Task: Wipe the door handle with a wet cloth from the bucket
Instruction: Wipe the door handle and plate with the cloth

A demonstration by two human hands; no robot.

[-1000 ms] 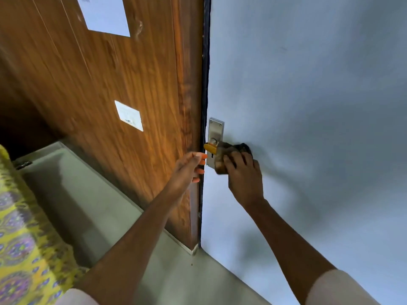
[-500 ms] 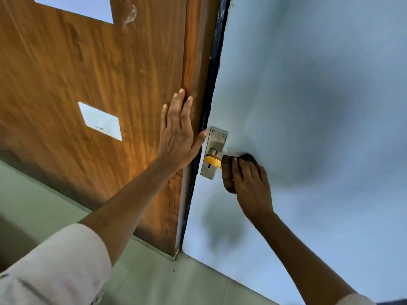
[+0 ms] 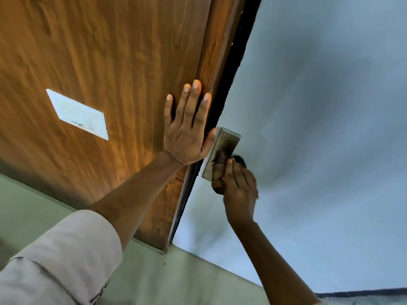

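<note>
Setting: wood-grain panel (image 3: 99, 62) fills the left of our view, pale blue-grey door (image 3: 319, 106) the right, a dark gap between them, greenish floor (image 3: 187, 278) near us.
Left hand (image 3: 187, 133): we lay it flat and open on the wood panel, fingers spread, thumb beside the metal plate (image 3: 226, 144); it grips nothing. We judge it braces us, and perhaps steadies the door, while the other hand rubs.
Right hand (image 3: 240, 188): we close it around the brown cloth (image 3: 219, 170), pressing it onto the door handle (image 3: 212, 165).
Handle: almost wholly wrapped by the cloth; only a small yellow bit shows at the plate's lower left.
Bucket: not in our view.
Stage: we judge the wiping is under way, with the cloth at the handle's root by the plate.
Edges: the plate sits just beside the door's edge and the gap, so room to the left is tight, with our thumb close by.
Open room: bare door to the right and below leaves free travel along the handle.
</note>
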